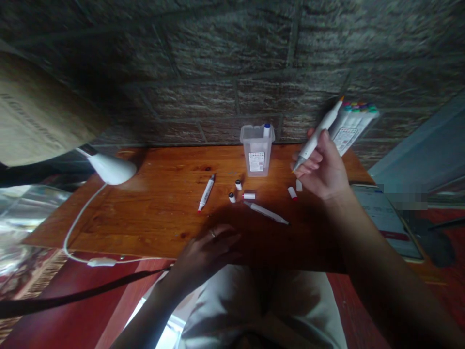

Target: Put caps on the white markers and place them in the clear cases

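Note:
My right hand (pixel 321 167) is raised above the right part of the wooden table (pixel 163 169), closed round a white double-ended marker (pixel 319 131) without caps. Its upper tip looks orange. My left hand (pixel 214 247) lies near the table's front edge with its fingers stretched out, holding nothing. Between the hands an uncapped marker (pixel 267 212) lies flat. Another marker (pixel 206 194) with a red end lies further left. Several loose caps are scattered about: a black-topped cap (pixel 238 184), a second black-topped cap (pixel 232 197), a red-ended cap (pixel 249 196) and another red-ended cap (pixel 292 193).
A clear plastic case (pixel 256 152) with one blue-topped marker stands near the brick wall. Behind my right hand is a case full of markers (pixel 354 128). A tablet (pixel 385 223) lies at the right. A lamp (pixel 112 168) with a white cord stands left.

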Motion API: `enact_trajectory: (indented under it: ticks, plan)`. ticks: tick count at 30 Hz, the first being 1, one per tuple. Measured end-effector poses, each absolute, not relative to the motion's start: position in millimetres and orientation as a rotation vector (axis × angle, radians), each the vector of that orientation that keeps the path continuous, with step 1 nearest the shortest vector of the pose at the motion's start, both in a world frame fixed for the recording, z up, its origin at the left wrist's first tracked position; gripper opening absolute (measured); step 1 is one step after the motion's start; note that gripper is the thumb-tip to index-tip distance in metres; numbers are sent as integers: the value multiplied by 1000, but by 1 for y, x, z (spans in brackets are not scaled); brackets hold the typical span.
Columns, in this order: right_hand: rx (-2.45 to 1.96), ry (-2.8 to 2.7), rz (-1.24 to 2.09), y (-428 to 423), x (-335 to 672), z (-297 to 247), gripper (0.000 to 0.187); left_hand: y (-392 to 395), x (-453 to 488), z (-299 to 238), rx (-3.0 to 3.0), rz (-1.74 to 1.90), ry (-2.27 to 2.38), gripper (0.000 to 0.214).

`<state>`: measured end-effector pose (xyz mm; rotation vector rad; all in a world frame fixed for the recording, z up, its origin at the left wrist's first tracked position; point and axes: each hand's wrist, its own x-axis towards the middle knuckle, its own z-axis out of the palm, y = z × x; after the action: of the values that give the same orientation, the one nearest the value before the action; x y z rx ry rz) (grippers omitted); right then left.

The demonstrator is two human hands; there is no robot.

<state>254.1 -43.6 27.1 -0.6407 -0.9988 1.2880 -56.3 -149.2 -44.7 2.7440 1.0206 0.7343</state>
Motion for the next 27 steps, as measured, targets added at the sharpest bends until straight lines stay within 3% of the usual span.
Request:
enact_trajectory:
  ticks: [3, 11, 16, 20, 23, 27]
  plan:
    - [-628, -994, 1303, -43, 254, 26, 29, -144, -62, -53, 2728, 828, 1072, 25]
    - [-531, -904, 1387, -41, 255, 23, 28, -144, -57, -48, 2793, 843, 1200, 37]
    - [-503, -764, 1455, -42, 255, 23, 29, -159, -70, -45, 2763, 794, 1278, 20]
    - [-474, -722, 1489, -43, 254, 21, 28, -163, -73, -51, 2692, 871, 1373, 24]
    - [-434, -688, 1493, -44, 254, 21, 29, -155, -50, -33, 2468, 1064, 1453, 29]
    - [-368, -653, 1511, -44, 254, 21, 30, -114, 24, 30, 1944, 1527, 1118, 21]
